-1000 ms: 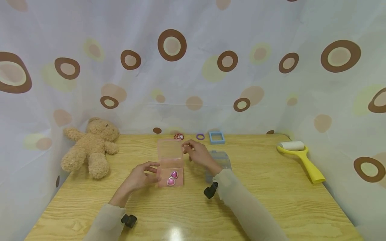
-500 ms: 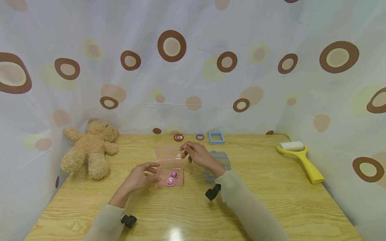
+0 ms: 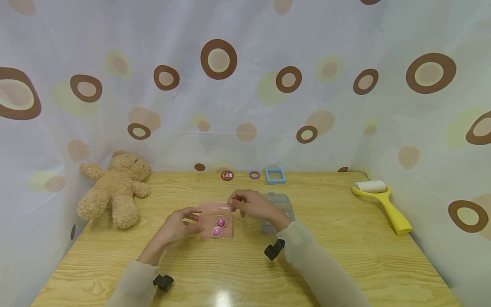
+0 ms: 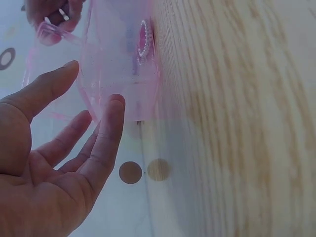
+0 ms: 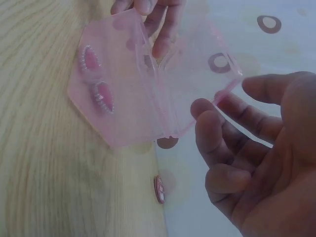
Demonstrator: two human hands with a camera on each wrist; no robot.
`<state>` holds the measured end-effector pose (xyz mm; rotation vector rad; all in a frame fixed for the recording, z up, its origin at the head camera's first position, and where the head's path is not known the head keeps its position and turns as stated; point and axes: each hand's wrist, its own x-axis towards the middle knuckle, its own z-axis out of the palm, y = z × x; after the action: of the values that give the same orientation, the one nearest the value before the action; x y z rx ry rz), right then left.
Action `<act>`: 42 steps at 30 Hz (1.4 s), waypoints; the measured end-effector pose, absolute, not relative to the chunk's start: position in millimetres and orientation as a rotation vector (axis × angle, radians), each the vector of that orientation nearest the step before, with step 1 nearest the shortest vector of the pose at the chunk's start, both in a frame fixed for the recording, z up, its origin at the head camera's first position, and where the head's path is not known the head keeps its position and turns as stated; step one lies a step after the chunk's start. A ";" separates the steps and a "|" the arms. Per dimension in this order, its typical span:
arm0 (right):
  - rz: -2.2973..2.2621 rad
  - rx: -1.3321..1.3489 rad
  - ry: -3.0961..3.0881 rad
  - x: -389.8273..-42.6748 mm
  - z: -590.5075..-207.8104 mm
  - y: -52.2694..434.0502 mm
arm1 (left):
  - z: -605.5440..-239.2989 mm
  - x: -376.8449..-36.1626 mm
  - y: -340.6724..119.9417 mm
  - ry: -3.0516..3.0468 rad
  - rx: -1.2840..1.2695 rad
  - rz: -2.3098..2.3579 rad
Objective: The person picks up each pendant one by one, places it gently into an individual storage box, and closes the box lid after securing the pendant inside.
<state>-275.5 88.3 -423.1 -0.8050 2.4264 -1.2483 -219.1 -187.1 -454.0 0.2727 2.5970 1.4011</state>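
A see-through pink plastic box (image 3: pixel 207 221) lies on the table with its hinged lid (image 5: pixel 192 84) part-way up. Inside rest two pink gems (image 3: pixel 217 231) with beaded silver rims, one behind the other. At the lid's right edge, the thumb and fingers of my right hand (image 3: pixel 252 205) pinch its corner. My left hand (image 3: pixel 178 225) is at the box's left side, its fingers (image 4: pixel 111 128) extended and spread, fingertips against or very near the wall; exact contact is unclear.
Behind my right wrist is a grey see-through box (image 3: pixel 281 202), partly hidden. A red round badge (image 3: pixel 227 175), a purple ring (image 3: pixel 254 175) and a blue square frame (image 3: pixel 275 175) line the back edge. A teddy bear (image 3: pixel 116 187) sits left; a yellow-handled lint roller (image 3: pixel 387 204) lies right.
The pink lid has swung from lying back to a steeper angle toward the box, with my right hand moving nearer along with it. My left hand has stayed in place.
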 end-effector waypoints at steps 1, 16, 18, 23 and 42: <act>-1.229 -0.809 2.434 -275.2 -424.4 88.5 | -453.7 -218.7 -186.9 2.595 0.267 1.405; -0.946 -0.987 2.594 -272.1 -438.9 86.2 | -457.2 -220.7 -192.3 2.486 0.281 1.501; -0.926 -0.965 2.609 -271.0 -439.3 85.4 | -457.6 -220.5 -193.4 2.466 0.294 1.503; -0.879 -0.929 2.653 -269.7 -442.3 82.3 | -458.5 -220.8 -194.5 2.462 0.293 1.497; -0.887 -0.907 2.663 -267.6 -441.7 82.5 | -455.1 -220.2 -191.5 2.479 0.292 1.503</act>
<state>-267.6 82.5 -441.7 -0.9071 2.6635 -0.8867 -220.2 -191.5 -455.1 0.2917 2.4788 1.5025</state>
